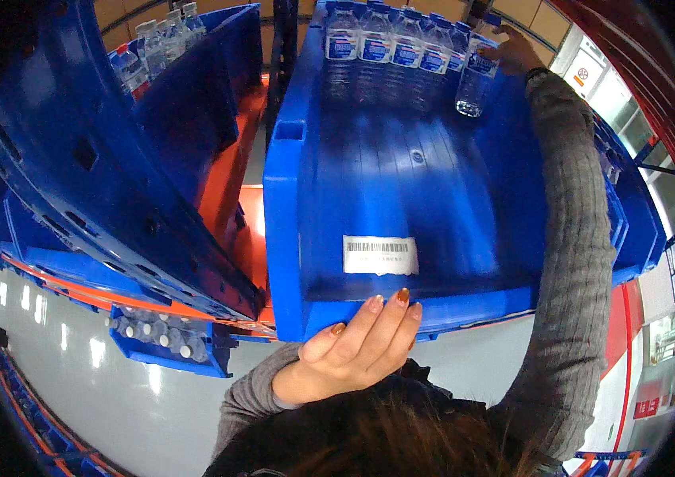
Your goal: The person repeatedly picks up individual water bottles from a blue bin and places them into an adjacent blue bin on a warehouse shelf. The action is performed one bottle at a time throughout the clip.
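Deep inside a blue plastic bin, my right hand grips a clear plastic water bottle by its upper part, the bottle slightly tilted. Several similar bottles with blue caps and blue-white labels stand upright in rows at the bin's far end, left of the held one. My left hand is at the bin's front edge, fingers apart, fingertips at the lip, holding nothing. A white barcode label lies on the bin floor near that edge.
A blue perforated rack upright and an orange shelf beam are at the left. Beyond them, another blue bin holds bottles. Lower left, a blue bin holds white-capped bottles. More blue bins are to the right of my right arm.
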Demonstrator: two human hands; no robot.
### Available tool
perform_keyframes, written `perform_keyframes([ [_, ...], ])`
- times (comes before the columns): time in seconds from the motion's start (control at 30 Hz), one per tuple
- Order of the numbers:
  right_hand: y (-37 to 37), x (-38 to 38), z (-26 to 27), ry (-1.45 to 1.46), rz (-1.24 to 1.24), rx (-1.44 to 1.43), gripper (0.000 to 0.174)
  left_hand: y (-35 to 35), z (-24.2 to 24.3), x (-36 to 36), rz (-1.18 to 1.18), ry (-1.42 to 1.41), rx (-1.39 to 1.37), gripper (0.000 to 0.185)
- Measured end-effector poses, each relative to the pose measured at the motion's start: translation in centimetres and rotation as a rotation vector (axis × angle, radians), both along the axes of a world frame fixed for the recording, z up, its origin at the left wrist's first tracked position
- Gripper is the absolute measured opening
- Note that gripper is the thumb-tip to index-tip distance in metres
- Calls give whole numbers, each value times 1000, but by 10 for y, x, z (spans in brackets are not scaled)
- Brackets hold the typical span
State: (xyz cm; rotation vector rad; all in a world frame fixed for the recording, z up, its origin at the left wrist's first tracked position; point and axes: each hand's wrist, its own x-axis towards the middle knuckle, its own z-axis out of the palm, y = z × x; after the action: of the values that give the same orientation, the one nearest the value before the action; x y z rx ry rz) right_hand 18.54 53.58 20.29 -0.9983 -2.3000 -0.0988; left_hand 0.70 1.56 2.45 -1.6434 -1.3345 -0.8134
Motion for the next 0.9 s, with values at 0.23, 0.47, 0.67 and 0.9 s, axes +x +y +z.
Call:
perform_keyframes([
  [0.23, -1, -22, -32, 85, -157, -298, 87, -2, 3, -8, -8, 100, -25, 35],
  [0.47, 17, -19, -62, 310, -73, -521, 80, 1, 4, -10, -9, 133, 28, 34],
  [0.67, 30, -6, -91, 242, -81, -462, 84, 2, 4, -12, -35, 152, 25, 33],
  [0.9, 29, -11, -100, -64, -298, -327, 75, 3, 1, -10, -46, 122, 56, 32],
])
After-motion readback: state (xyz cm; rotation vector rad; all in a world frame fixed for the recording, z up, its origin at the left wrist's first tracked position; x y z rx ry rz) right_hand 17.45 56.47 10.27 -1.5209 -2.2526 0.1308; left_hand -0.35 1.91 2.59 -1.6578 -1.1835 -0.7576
